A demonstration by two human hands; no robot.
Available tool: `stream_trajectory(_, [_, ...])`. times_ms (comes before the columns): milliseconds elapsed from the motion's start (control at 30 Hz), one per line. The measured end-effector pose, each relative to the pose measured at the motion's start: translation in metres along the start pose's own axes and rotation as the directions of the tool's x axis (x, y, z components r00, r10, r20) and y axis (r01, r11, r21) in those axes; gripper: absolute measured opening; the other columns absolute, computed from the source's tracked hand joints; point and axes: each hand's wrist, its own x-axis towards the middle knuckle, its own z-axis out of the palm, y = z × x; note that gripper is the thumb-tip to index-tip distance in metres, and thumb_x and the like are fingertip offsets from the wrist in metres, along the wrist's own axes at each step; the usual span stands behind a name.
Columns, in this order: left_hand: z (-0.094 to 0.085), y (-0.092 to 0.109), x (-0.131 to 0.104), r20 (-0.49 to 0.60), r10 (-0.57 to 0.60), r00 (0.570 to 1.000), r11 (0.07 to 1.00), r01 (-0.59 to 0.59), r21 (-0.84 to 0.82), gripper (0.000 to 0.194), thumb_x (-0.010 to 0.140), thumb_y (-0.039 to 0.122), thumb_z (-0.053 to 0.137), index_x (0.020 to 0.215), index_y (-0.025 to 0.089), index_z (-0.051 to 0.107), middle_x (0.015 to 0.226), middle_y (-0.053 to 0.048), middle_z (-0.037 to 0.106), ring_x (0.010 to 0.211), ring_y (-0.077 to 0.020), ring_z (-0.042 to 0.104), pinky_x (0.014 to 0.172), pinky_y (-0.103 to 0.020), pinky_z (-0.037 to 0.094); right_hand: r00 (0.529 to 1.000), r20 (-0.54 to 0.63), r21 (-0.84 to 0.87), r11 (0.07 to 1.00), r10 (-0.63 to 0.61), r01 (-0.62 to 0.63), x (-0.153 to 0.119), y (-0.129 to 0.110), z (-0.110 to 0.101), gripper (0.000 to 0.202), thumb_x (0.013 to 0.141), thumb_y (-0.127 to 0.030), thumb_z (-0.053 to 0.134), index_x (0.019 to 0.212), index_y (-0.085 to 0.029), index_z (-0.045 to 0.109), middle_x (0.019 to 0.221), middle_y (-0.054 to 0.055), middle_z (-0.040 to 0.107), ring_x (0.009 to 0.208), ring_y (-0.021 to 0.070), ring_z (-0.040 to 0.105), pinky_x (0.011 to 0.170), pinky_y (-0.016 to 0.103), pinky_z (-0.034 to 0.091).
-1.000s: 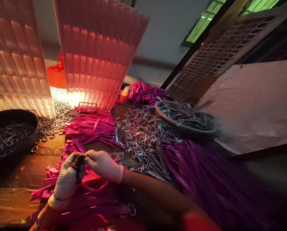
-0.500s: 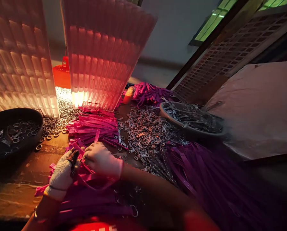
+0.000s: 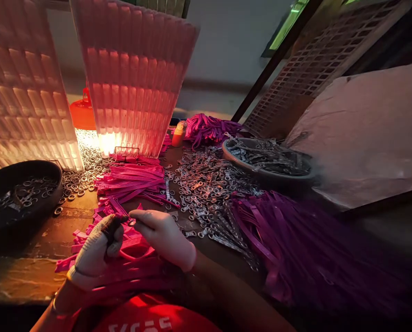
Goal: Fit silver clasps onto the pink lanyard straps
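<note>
My left hand (image 3: 96,251), in a white dotted knit glove with darkened fingertips, is closed in a pinch on a pink strap (image 3: 138,255). My right hand (image 3: 169,240), in a plain white glove, pinches the same strap just to the right, its fingertips almost meeting the left ones. A small metal ring (image 3: 132,222) shows at the strap between the fingertips; how it sits there is partly hidden. Beneath and beyond both hands lie more pink straps (image 3: 133,180) in a flat pile.
Loose metal rings (image 3: 83,179) lie under a red lamp (image 3: 83,114) between translucent ribbed panels (image 3: 130,92). A black pan (image 3: 55,184) is on the left. Metal link pieces (image 3: 206,184), a heaped bowl (image 3: 261,173), purple straps (image 3: 271,235) and an orange bottle (image 3: 179,134) are also around.
My right hand has shifted right and turned, its fingertips now near the left ones. The strap end that stuck up above it no longer stands there. The view has also shifted slightly.
</note>
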Motion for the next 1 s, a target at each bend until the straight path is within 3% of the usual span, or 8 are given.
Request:
stream_trajectory(100, [0.010,-0.005,-0.005,0.070,0.020,0.997,0.986,-0.031,0.162,0.040,0.090,0.050,0.055,0.067,0.018,0.049,0.048,0.007,0.039,0.036,-0.0044,0.026,0.035,-0.017,0.021,0.998,0.065,-0.267,0.963,-0.006,0.023,-0.003,-0.005,-0.002,0.025,0.098,-0.020,0.053,0.120,-0.019,0.065,0.098,0.006,0.074,0.089,0.0181,0.068,0.079,0.028,0.049])
stream_trajectory(233, [0.010,-0.006,-0.011,0.124,0.076,0.989,0.910,-0.119,0.397,0.043,0.095,0.050,0.047,0.065,0.019,0.046,0.048,0.006,0.040,0.036,-0.0064,0.029,0.036,-0.019,0.022,0.968,0.249,-0.620,0.772,0.025,0.139,-0.007,-0.018,-0.005,0.022,0.097,-0.015,0.044,0.111,-0.015,0.062,0.083,0.007,0.066,0.070,0.0208,0.062,0.062,0.031,0.041])
stream_trajectory(367, [0.006,-0.002,-0.009,0.162,0.232,0.959,0.638,-0.276,0.719,0.035,0.091,0.041,0.054,0.064,0.018,0.051,0.051,0.004,0.048,0.046,-0.0093,0.040,0.044,-0.021,0.029,0.939,0.343,-0.746,0.608,0.003,0.271,-0.013,-0.025,-0.007,0.018,0.096,-0.012,0.041,0.108,-0.012,0.055,0.081,0.009,0.062,0.068,0.0224,0.059,0.055,0.031,0.034])
stream_trajectory(500, [0.006,-0.003,-0.002,0.302,0.268,0.915,0.465,-0.397,0.791,0.019,0.084,0.027,0.052,0.075,0.016,0.065,0.070,-0.002,0.066,0.066,-0.0161,0.055,0.063,-0.026,0.043,0.945,0.321,-0.753,0.590,-0.058,0.291,-0.019,-0.016,-0.004,0.017,0.098,-0.013,0.039,0.108,-0.013,0.053,0.081,0.008,0.061,0.068,0.0212,0.056,0.056,0.031,0.032])
stream_trajectory(633, [0.001,-0.011,0.005,0.324,0.227,0.919,0.429,-0.393,0.814,0.022,0.080,0.020,0.052,0.089,0.016,0.072,0.085,-0.007,0.074,0.079,-0.0220,0.064,0.079,-0.032,0.048,0.972,0.234,-0.705,0.684,-0.027,0.189,-0.022,-0.005,0.000,0.018,0.099,-0.013,0.039,0.108,-0.015,0.055,0.083,0.007,0.062,0.070,0.0198,0.056,0.060,0.031,0.035])
stream_trajectory(767, [-0.002,-0.016,0.008,0.258,0.215,0.942,0.542,-0.335,0.770,0.022,0.088,0.030,0.055,0.085,0.015,0.071,0.081,-0.007,0.072,0.075,-0.0202,0.062,0.071,-0.029,0.047,0.965,0.238,-0.622,0.781,0.111,0.063,-0.021,-0.007,-0.005,0.030,0.097,-0.026,0.055,0.125,-0.016,0.051,0.096,0.007,0.067,0.084,0.0210,0.064,0.068,0.031,0.042])
stream_trajectory(833, [0.002,-0.017,0.006,0.221,0.228,0.948,0.583,-0.315,0.749,0.025,0.090,0.034,0.056,0.082,0.015,0.070,0.076,-0.005,0.069,0.071,-0.0182,0.058,0.066,-0.027,0.045,0.941,0.273,-0.632,0.775,0.200,0.018,-0.018,-0.009,-0.008,0.039,0.094,-0.033,0.060,0.128,-0.016,0.049,0.099,0.009,0.070,0.087,0.0229,0.068,0.069,0.030,0.045])
stream_trajectory(1000, [0.012,-0.020,-0.001,0.217,0.252,0.943,0.565,-0.325,0.759,0.032,0.092,0.038,0.055,0.073,0.015,0.066,0.065,-0.001,0.061,0.061,-0.0132,0.048,0.057,-0.023,0.038,0.881,0.359,-0.708,0.705,0.307,0.043,-0.018,-0.005,-0.007,0.021,0.096,-0.031,0.050,0.110,-0.015,0.054,0.084,0.010,0.071,0.075,0.0254,0.071,0.060,0.030,0.046])
